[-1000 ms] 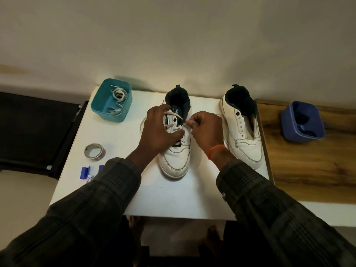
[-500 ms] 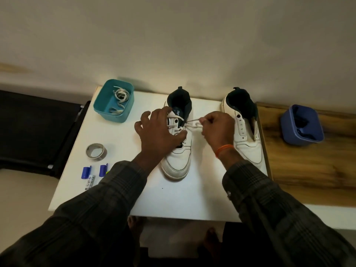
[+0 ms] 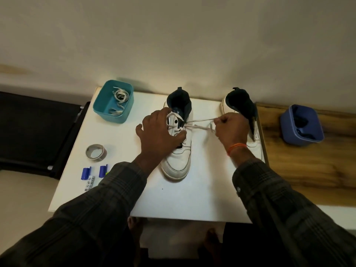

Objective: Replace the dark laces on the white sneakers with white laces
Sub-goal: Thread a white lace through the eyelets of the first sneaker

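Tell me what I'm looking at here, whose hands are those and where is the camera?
The camera sits on a person's head, looking down, so you see their own arms. The left hand steadies a white sneaker on a white table. The right hand pinches a white lace and pulls it sideways out of the shoe. A second sneaker waits beside it with no lace visible. A teal tub holds more white laces, a blue tub holds dark ones. A tape roll and markers lie nearby.

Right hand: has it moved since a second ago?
Yes. The right hand has pulled the white lace rightward, away from the left sneaker, toward the right sneaker.
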